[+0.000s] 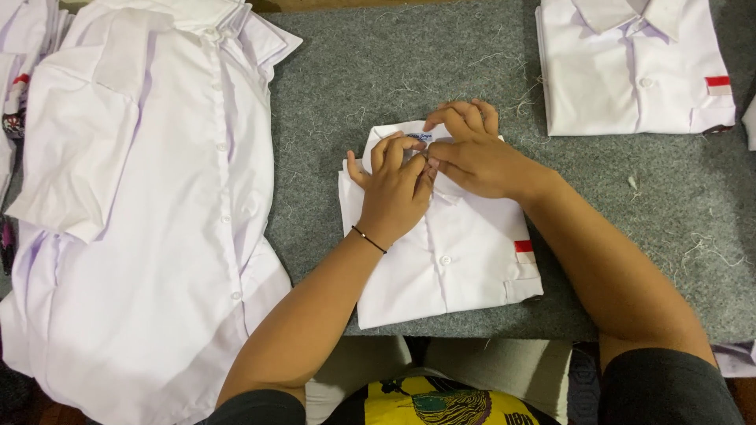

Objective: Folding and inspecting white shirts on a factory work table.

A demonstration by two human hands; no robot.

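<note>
A small folded white shirt [465, 260] with a red-and-white patch on its chest pocket lies on the grey felt table [378, 71] in front of me. My left hand [394, 189] and my right hand [472, 153] meet at the shirt's collar, fingers curled and pinching the fabric near the top button. A thin black band circles my left wrist. The collar's middle is hidden under my fingers.
A pile of unfolded white shirts [142, 197] covers the table's left side. Another folded white shirt [630, 71] with the same patch lies at the back right. Loose threads dot the felt. My lap and a yellow printed cloth [433, 401] show below the table edge.
</note>
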